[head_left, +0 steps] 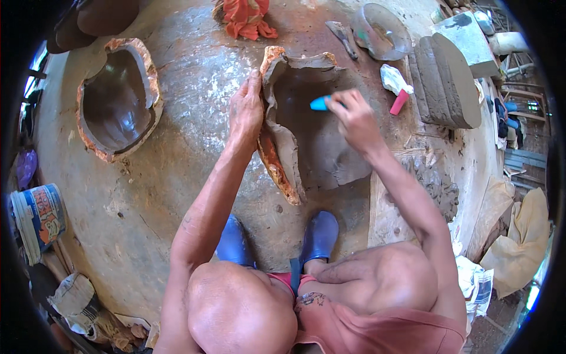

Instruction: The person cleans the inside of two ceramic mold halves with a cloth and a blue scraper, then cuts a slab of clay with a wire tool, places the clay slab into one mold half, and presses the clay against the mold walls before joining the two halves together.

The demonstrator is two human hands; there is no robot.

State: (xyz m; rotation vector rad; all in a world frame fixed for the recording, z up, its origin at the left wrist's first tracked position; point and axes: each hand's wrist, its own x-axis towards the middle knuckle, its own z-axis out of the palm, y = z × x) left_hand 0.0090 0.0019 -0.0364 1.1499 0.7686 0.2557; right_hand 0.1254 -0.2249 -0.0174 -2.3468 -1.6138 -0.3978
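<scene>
A clay-lined mould (pixel 284 150) with a rough orange-brown edge lies on the floor in front of me. Grey, wet-looking clay covers its hollow and spreads out to the right as a slab. My left hand (pixel 244 113) grips the mould's left rim, thumb along the edge; the other fingers are partly hidden. Over the hollow, my right hand (pixel 356 121) pinches a small blue, round-ended piece (pixel 320 104), like a scraper. Whether that piece touches the clay I cannot tell. Off to the left sits a second mould (pixel 154 88), lined with smooth, shiny clay.
Thick clay slabs (pixel 463 82) stand at the right, near a pink cylinder (pixel 399 102) and a white plastic bag (pixel 391 78). Farther back are a clear basin (pixel 382 32), a knife-like tool (pixel 342 39) and an orange cloth (pixel 245 17). A bucket (pixel 42 215) stands at the left.
</scene>
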